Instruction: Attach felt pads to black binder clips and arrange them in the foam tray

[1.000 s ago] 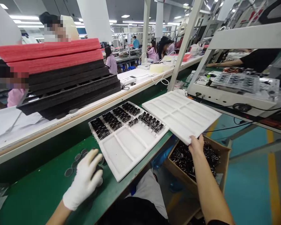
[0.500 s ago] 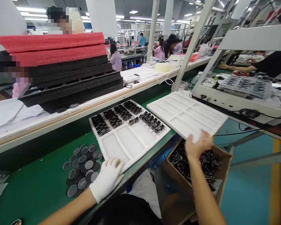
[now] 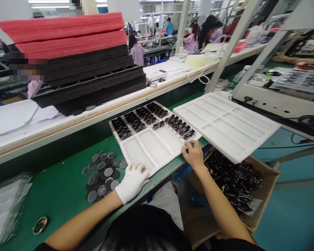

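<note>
At the part-filled tray point(image 3: 154, 146), flat on the table point(image 3: 65, 174), the near-left corner is covered by the gloved left hand point(image 3: 134, 179), fingers curled; its near-right edge is met by the bare right hand point(image 3: 193, 156), fingers bent. Whether either pinches can't be told. Steadying seems underway; even pressure is called for.

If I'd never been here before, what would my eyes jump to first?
Probably the bright red slabs stacked on black slabs at the left. Next, the white tray in the middle, partly filled with black clips, a white-gloved left hand and bare right hand at its near edge. Then the cardboard box low on the right, holding a heap of dark clips.
</note>
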Tool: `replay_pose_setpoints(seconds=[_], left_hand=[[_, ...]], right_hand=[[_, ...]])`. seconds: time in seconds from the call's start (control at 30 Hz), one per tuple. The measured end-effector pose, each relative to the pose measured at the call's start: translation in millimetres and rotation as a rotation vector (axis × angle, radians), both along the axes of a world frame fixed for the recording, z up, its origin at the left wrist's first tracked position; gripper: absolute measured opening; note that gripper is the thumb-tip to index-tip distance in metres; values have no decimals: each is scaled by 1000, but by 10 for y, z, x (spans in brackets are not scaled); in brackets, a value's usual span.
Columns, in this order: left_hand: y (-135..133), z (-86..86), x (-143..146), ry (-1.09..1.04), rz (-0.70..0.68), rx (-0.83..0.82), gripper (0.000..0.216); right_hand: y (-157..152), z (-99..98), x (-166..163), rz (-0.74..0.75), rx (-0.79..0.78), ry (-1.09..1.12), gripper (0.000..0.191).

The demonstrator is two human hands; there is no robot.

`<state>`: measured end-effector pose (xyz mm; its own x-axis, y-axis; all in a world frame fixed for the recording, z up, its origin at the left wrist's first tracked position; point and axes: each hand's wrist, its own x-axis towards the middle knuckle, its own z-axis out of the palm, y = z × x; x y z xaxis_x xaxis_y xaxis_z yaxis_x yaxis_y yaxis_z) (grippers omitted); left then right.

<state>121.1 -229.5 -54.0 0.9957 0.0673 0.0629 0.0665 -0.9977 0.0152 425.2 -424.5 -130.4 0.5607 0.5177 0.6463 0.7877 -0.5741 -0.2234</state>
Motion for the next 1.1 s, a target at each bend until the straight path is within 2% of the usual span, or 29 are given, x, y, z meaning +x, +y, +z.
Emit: replay_pose_setpoints(seconds=[0.13,0.2,0.27,0.33,0.4,0.47,0.53,0.6,0.63,0.73,0.83,0.9,1.03,1.1], left_hand=[[1,151,-135,-21,64,-3,48],[96,256,-345,-54,116,-23,63],[257,320,-678,-115,244,-38,71],[436,299,-1117,-199,441,-33,79],[568,189,-1590,-239,597,-25,95],[617,32,-1994,-156,614,-41,109],[598,-117,-2231,-54,549,-61,114],[566,-222,-2262,-20,515,-69,114],[562,-256,-2207,-27,517,-69,114],[619,-299,-1884,-58,515,-78,117],[729,-300,-1578,-60,456,-83,114],[783,-302,-1487,-51,417,-81,115],[856,-327,-1569,-69,332,-90,119],[962,-348,-1651,-152,328,-121,108]], right_hand=[[-8,-32,-1,34,37,36,31],[-18,-82,-98,58,94,80,31],[-37,-133,-311,59,152,86,35],[-51,-162,-667,51,187,31,40],[-33,-147,-1152,103,203,-30,43],[47,-78,-1709,232,216,-41,47],[202,35,-2253,436,183,27,50],[421,159,-2702,654,79,101,50],[543,213,-2874,717,9,129,52],[896,319,-3164,733,-178,218,67],[1140,354,-3179,720,-278,266,81],[1216,356,-3111,723,-300,248,82],[1165,307,-2989,690,-254,182,73],[1059,244,-2983,704,-205,159,69]])
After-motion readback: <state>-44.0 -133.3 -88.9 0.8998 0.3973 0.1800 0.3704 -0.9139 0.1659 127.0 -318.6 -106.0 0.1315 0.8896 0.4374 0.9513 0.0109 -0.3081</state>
